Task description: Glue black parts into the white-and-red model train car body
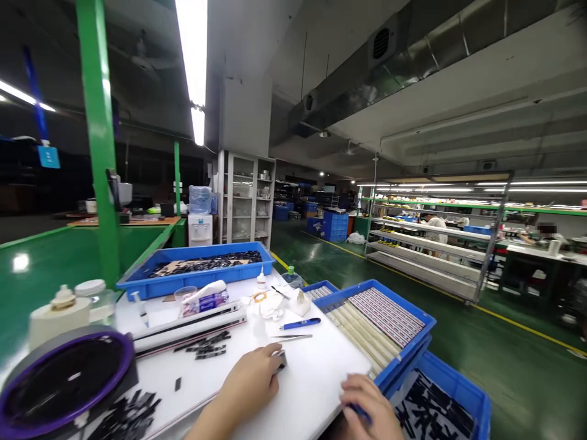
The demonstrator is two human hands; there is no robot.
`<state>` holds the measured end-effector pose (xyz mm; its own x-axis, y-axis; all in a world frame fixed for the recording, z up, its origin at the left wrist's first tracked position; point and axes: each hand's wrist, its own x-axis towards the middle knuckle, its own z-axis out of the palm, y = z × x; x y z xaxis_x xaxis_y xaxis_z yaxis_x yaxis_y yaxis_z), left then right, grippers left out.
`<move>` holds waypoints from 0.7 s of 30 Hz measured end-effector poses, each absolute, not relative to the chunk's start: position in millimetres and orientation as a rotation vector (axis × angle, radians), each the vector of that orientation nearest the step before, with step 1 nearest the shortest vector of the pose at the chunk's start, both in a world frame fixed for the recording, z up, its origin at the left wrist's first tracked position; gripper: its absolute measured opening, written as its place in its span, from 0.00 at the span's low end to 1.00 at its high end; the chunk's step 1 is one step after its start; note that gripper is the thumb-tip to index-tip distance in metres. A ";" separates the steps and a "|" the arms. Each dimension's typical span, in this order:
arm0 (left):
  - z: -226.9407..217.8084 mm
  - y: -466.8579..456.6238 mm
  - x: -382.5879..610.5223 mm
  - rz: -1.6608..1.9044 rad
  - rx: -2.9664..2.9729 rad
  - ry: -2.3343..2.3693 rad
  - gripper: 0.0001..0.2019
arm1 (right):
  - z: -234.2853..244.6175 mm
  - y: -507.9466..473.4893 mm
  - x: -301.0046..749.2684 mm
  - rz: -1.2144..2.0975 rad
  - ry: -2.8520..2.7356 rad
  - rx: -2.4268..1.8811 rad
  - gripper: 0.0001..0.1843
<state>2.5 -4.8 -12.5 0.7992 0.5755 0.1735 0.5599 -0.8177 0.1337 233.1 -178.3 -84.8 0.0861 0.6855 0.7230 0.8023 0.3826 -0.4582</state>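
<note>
My left hand [253,377] rests low over the white tabletop [316,379], its fingers closed on a small dark flat piece [281,362]. At the table's right edge is my right hand [372,408], curled round a slim blue tool [360,414] whose tip is hidden. Tweezers [293,337] and a blue pen-like tool [300,324] lie just beyond my left hand. Several black strips [213,347] are scattered to its left, and one lone black piece [178,384] lies nearer me. A heap of black pieces [131,415] sits at the table's near left.
A purple-rimmed black round dish [131,360] stands at left. Behind are a blue tray [137,281] of black parts, white bars [197,330] and a dropper bottle [261,278]. Blue crates [428,324] with striped strips stand right. Beyond are a rack [486,256] and a co-worker [435,229].
</note>
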 end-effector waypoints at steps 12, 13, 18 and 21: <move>-18.3 -0.9 0.4 0.285 2.892 0.895 0.19 | -18.1 89.1 176.2 0.627 -1.693 -1.369 0.33; -16.9 -2.6 -0.6 0.282 2.881 0.912 0.19 | -24.0 96.3 172.4 0.651 -1.729 -1.349 0.34; -13.0 -4.7 -0.3 0.245 2.798 0.978 0.16 | -46.7 101.0 163.6 0.697 -1.772 -1.259 0.18; -9.8 -3.1 1.1 0.208 2.736 0.977 0.16 | -38.5 94.9 168.2 0.724 -1.677 -1.237 0.16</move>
<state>1.1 -3.1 -9.8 0.7677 0.6383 0.0561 0.6060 -0.7517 0.2603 168.2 94.9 -38.5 -0.0926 0.9432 0.3191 0.4151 0.3279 -0.8486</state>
